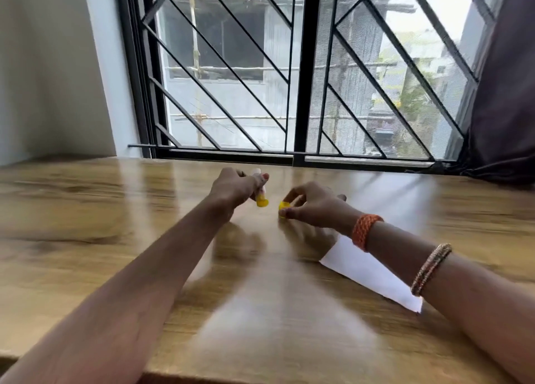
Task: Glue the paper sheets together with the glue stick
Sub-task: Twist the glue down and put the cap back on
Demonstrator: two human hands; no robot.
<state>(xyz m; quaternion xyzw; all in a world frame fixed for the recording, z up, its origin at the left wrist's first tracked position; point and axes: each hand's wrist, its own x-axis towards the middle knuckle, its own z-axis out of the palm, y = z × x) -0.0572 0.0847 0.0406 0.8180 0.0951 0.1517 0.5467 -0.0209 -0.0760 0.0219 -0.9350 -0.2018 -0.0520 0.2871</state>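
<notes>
My left hand [236, 188] grips a glue stick [262, 199] above the wooden table [86, 238]; its yellow end points down and to the right. A short gap to the right, my right hand [314, 205] pinches a small yellow cap [283, 207] between thumb and fingers, just above the tabletop. A white paper sheet [367, 270] lies flat on the table under my right forearm, which hides part of it. The picture is motion-blurred.
The table runs to a barred window [289, 65] at the back. A white wall stands at the left, and a dark curtain [503, 94] hangs at the right. The table's near edge [260, 376] crosses the bottom of the view.
</notes>
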